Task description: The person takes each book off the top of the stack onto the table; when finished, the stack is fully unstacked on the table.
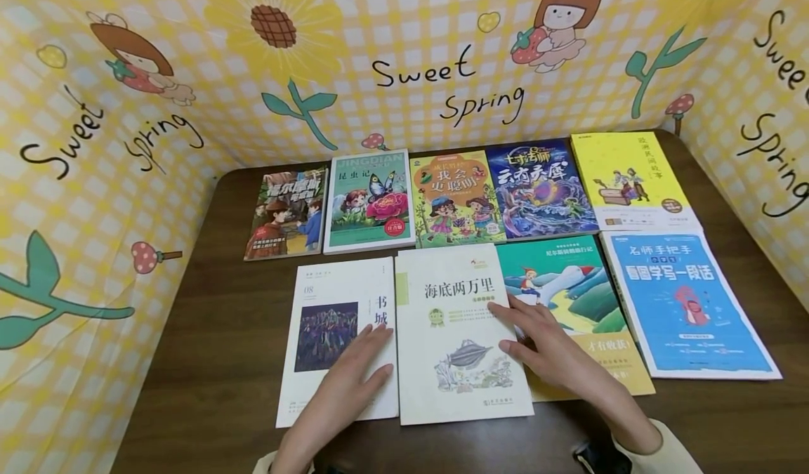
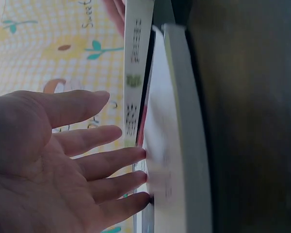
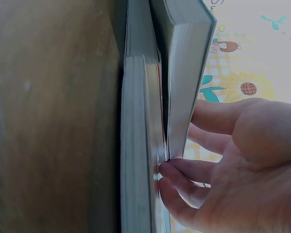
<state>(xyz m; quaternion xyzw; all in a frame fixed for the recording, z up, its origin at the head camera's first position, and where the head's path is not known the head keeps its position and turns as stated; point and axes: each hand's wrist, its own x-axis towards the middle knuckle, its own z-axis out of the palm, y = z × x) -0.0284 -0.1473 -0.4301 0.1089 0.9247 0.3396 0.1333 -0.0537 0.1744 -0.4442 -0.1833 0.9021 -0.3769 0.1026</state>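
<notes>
A white book [image 1: 451, 340] with a ship drawing lies in the front row, its right side overlapping a green and yellow book [image 1: 607, 312]. My right hand [image 1: 553, 351] rests at its right edge, thumb and forefinger on the cover, other fingers reaching down to the green book in the right wrist view. My left hand [image 1: 354, 372] has its fingers spread loosely over a white book with a dark picture [image 1: 338, 277]. Its fingertips touch that cover, close to the ship book's spine [image 2: 136, 73], which stands higher in the left wrist view.
At the front right lies a blue book [image 1: 695, 312]. Behind is a row of several books, among them a green butterfly book [image 1: 366, 200], an orange one [image 1: 455, 200] and a yellow one [image 1: 626, 179]. Yellow checked cloth [image 1: 404, 10] surrounds the dark wooden table [image 1: 208, 361].
</notes>
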